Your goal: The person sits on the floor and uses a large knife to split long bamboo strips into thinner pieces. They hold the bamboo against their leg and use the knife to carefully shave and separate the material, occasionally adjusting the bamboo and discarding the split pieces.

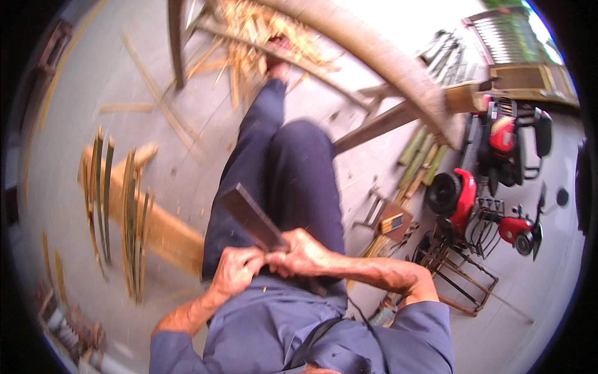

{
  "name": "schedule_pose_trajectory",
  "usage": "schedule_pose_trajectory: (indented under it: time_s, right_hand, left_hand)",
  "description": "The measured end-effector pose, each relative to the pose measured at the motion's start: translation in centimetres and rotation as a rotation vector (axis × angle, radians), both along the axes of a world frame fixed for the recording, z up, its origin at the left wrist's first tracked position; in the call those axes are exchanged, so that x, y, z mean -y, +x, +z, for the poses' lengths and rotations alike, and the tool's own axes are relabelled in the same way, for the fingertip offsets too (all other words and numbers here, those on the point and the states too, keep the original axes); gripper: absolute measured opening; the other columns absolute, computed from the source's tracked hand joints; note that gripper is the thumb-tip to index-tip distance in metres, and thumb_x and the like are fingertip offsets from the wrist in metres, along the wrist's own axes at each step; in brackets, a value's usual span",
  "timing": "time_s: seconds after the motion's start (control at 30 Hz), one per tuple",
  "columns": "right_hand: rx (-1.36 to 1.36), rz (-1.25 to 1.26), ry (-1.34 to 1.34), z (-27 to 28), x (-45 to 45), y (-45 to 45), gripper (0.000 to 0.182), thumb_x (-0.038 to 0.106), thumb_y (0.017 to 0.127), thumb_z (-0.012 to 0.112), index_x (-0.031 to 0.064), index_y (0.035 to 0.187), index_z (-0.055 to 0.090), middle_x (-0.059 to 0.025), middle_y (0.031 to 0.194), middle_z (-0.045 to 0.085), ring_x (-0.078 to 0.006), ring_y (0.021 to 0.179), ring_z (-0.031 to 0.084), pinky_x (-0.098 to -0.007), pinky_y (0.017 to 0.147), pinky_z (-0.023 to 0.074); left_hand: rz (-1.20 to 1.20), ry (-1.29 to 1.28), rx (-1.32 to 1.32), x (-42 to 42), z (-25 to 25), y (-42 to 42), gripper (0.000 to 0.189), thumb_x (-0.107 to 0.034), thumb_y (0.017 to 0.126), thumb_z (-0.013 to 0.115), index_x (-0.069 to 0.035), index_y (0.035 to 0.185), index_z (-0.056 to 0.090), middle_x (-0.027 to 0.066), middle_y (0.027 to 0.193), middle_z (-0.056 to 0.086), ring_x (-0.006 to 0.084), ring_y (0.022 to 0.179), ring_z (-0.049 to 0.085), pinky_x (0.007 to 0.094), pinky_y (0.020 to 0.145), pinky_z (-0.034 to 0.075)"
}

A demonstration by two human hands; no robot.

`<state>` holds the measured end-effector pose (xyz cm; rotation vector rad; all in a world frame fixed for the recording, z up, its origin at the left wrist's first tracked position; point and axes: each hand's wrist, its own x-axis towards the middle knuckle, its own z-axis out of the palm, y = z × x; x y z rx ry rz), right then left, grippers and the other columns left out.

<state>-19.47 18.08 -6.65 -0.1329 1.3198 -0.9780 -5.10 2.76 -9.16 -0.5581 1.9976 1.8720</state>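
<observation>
My right hand (301, 252) is closed around the handle of a broad, flat-bladed knife (250, 215), whose dark blade points up and left over my thighs. Beside it, my left hand (238, 270) is pinched close to the base of the blade, fingers nearly touching the other hand; what lies between its fingertips is too small to tell. Both hands are in front of my waist. Left of my legs, split bamboo strips (133, 233) and greenish ones (103, 196) rest across a wooden bench (173, 238).
A curved wooden beam (373, 51) on legs crosses ahead, above a heap of shavings (275, 28). Bamboo poles (416, 152), a small stool (397, 219), a red tiller-like machine (462, 196) and a metal frame (460, 285) stand at the right. Loose strips (159, 107) lie on the floor.
</observation>
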Motion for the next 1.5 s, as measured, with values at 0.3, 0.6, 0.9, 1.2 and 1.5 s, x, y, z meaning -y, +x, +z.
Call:
schedule_pose_trajectory:
  time_s: [0.3, 0.6, 0.9, 1.2, 1.5]
  right_hand:
    - [-0.055, 0.025, -0.110, -0.8, -0.4, 0.8, 0.022, 0.018, 0.091, 0.066, -0.0007, 0.080, 0.063, -0.0051, 0.064, 0.062, -0.0105, 0.051, 0.057, -0.0266, 0.046, 0.0461]
    - [-0.141, -0.020, -0.171, 0.4, -0.3, 2.3, 0.029, 0.025, 0.092, 0.065, -0.0035, 0.090, 0.061, -0.0077, 0.068, 0.063, -0.0131, 0.053, 0.060, -0.0271, 0.047, 0.0497]
    - [-0.407, -0.175, -0.156, 3.9, -1.0, 2.9, 0.027, 0.026, 0.095, 0.060, -0.0010, 0.090, 0.057, -0.0063, 0.066, 0.058, -0.0132, 0.053, 0.059, -0.0285, 0.048, 0.0480]
    - [-0.563, -0.386, -0.161, 4.8, -1.9, 3.5, 0.020, 0.016, 0.094, 0.064, -0.0023, 0.096, 0.056, -0.0074, 0.067, 0.063, -0.0124, 0.054, 0.061, -0.0285, 0.048, 0.0491]
    - [-0.536, -0.431, -0.192, 4.3, -2.7, 3.8, 0.018, 0.016, 0.097, 0.059, -0.0017, 0.096, 0.057, -0.0081, 0.068, 0.065, -0.0125, 0.053, 0.061, -0.0278, 0.046, 0.0480]
  left_hand:
    - [0.029, 0.091, -0.037, -0.3, -0.7, 0.9, 0.022, -0.020, 0.096, 0.065, 0.000, 0.088, 0.070, 0.0020, 0.061, 0.058, 0.0076, 0.057, 0.052, 0.0271, 0.053, 0.043]
    - [0.044, 0.098, -0.088, -0.4, -0.6, 1.4, 0.028, -0.024, 0.096, 0.065, 0.002, 0.084, 0.068, 0.0027, 0.066, 0.061, 0.0079, 0.061, 0.052, 0.0270, 0.057, 0.044]
    - [0.065, 0.073, -0.272, -0.8, 2.5, -0.4, 0.022, -0.021, 0.097, 0.064, 0.001, 0.095, 0.066, 0.0071, 0.074, 0.064, 0.0112, 0.068, 0.057, 0.0289, 0.065, 0.048]
    - [-0.150, -0.151, -0.272, -0.3, 2.4, 0.1, 0.048, -0.040, 0.103, 0.050, 0.000, 0.079, 0.062, 0.0060, 0.058, 0.056, 0.0159, 0.056, 0.053, 0.0343, 0.057, 0.046]
    - [-0.181, 0.091, -0.193, 0.7, 2.7, 0.3, 0.045, -0.040, 0.104, 0.048, -0.002, 0.083, 0.062, 0.0015, 0.057, 0.048, 0.0110, 0.055, 0.044, 0.0310, 0.054, 0.041]
